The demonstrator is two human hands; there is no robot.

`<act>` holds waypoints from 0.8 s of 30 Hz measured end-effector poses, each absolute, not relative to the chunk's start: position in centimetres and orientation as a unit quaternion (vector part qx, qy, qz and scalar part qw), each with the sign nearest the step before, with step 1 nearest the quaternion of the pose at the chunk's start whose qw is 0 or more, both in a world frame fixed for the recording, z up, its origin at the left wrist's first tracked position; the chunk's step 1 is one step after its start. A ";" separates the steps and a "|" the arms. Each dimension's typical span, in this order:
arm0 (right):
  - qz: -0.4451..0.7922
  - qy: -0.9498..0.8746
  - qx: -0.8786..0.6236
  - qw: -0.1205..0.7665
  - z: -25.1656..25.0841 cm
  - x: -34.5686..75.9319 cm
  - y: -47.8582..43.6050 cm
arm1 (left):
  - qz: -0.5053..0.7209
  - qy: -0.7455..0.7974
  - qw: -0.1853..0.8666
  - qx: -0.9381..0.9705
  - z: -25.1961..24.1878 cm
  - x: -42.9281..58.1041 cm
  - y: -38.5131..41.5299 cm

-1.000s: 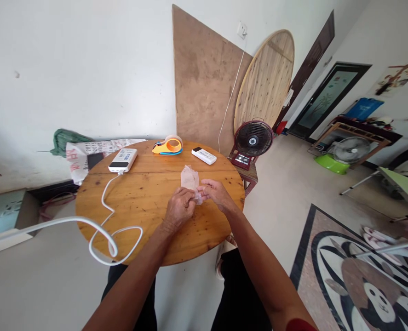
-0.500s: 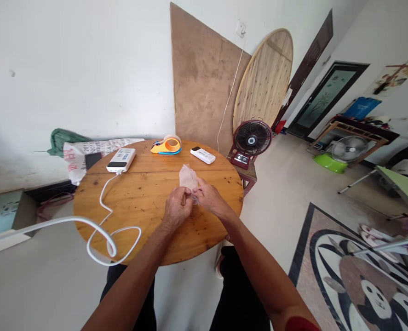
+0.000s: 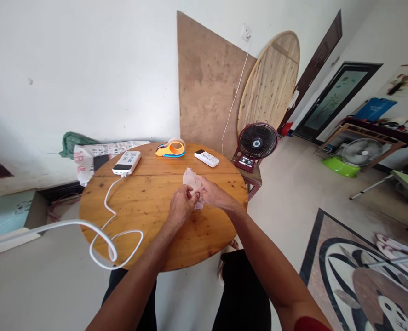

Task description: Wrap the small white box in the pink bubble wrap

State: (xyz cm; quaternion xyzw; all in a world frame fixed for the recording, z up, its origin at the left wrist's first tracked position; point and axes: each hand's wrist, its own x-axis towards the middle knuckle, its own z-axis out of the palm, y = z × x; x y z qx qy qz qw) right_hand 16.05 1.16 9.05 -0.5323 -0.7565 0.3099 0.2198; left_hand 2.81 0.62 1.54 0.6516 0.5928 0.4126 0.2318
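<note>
Over the round wooden table (image 3: pixel 148 202), both hands work on a thin, pale, crumpled sheet (image 3: pixel 190 178); whether it is paper or plastic I cannot tell. My left hand (image 3: pixel 182 202) is closed, thumb and fingers pinching the sheet's near left side. On its right side my right hand (image 3: pixel 212 192) is closed too, fingertips close to the left thumb. Part of the sheet hangs below the fingers, and its middle is hidden by them. Behind the hands lie an orange tape dispenser (image 3: pixel 160 151) holding a roll of tape and a white power bank (image 3: pixel 206 158).
A larger white device (image 3: pixel 127 162) with a dark panel sits at the table's left, a white cable (image 3: pixel 109 202) running from it and looping over the front left edge. A dark red fan (image 3: pixel 257 142) stands on a stool right of the table. Boards (image 3: pixel 210 82) lean on the wall.
The view has shifted slightly, so the scene sits further right and lower. The sheet looks more crumpled, and my fingers have changed position on it, the right hand reaching further over it.
</note>
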 end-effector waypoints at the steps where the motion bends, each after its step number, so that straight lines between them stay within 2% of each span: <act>1: 0.349 -0.742 -0.524 0.231 8.9 16.2 1.3 | 0.418 0.587 0.250 0.647 1.4 2.7 0.7; 6: 0.502 -0.646 -0.515 0.254 8.6 16.6 1.9 | 0.456 0.535 0.335 0.627 0.5 2.3 0.6; 10: 0.516 -0.627 -0.527 0.249 8.9 16.5 2.5 | 0.470 0.523 0.364 0.610 0.0 2.3 0.6; 15: 0.521 -0.634 -0.515 0.245 8.8 16.7 3.1 | 0.453 0.543 0.324 0.629 0.0 2.5 0.7; 19: 0.427 -0.694 -0.502 0.289 8.9 17.5 3.6 | 0.396 0.579 0.281 0.655 1.1 2.4 0.7; 22: 0.283 -0.734 -0.523 0.327 8.9 18.3 4.5 | 0.350 0.602 0.232 0.679 1.7 2.2 0.9; 24: 0.188 -0.747 -0.553 0.319 8.8 18.4 5.3 | 0.340 0.596 0.185 0.703 1.9 2.0 1.1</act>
